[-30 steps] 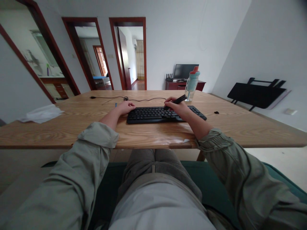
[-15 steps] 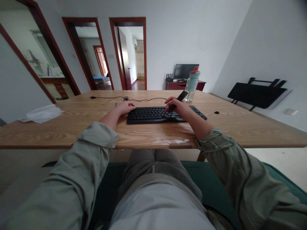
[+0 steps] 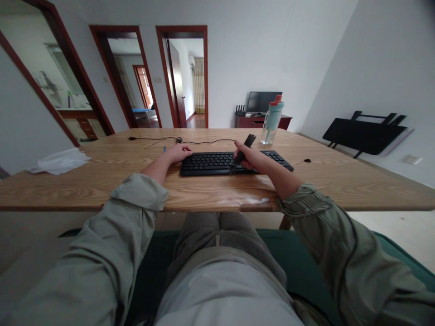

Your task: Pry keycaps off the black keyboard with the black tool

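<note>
Since a second earlier, the slim black brush had been tilted upright by the right hand, closed around it over the flat black keyboard. The left hand rested loosely curled on the keyboard's left end upon the long wooden table.

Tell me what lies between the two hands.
In the head view, only the keyboard lies between the left hand and the right hand, which holds a black brush.

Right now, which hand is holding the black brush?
The right hand holds the black brush, bristles down on the keyboard. The left hand just rests at the keyboard's left end, holding nothing.
</note>
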A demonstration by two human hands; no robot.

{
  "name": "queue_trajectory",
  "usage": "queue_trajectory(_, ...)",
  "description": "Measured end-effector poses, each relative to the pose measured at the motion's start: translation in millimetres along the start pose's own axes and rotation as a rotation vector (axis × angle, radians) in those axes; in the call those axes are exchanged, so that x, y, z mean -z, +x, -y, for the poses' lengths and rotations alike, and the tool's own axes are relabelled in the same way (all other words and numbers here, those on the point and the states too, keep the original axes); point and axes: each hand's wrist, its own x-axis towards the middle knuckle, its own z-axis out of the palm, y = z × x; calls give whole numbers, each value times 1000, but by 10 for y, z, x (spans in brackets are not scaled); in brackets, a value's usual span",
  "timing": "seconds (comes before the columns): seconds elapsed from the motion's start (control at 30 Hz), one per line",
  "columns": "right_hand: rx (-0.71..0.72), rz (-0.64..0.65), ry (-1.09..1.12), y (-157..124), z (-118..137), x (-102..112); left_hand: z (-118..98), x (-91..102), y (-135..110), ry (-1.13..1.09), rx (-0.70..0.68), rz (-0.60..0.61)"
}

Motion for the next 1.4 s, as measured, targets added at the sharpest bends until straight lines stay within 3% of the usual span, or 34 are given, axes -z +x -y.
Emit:
queue_trajectory(0.27, 37, -18, 214, -94, 126, 18, 54, -20, 41, -9, -25, -5)
queue_trajectory(0.47, 40, 114, 78, -146, 91, 215, 49, -17, 53, 18, -17, 9)
queue_trajectory(0.6, 35, 148, 3, -177, 65, 238, 46, -9, 57, 11, -9, 21)
queue_trajectory(0.9, 87, 102, 6, -190, 94, 189, -12, 7, -27, -8, 14, 23)
queue_trajectory(1.13, 38, -1, -103, -232, 166, 127, 25, 0, 20, -23, 4, 31)
queue_trajectory(1.4, 65, 54, -149, -197, 103, 181, -53, 25, -32, -22, 15, 44)
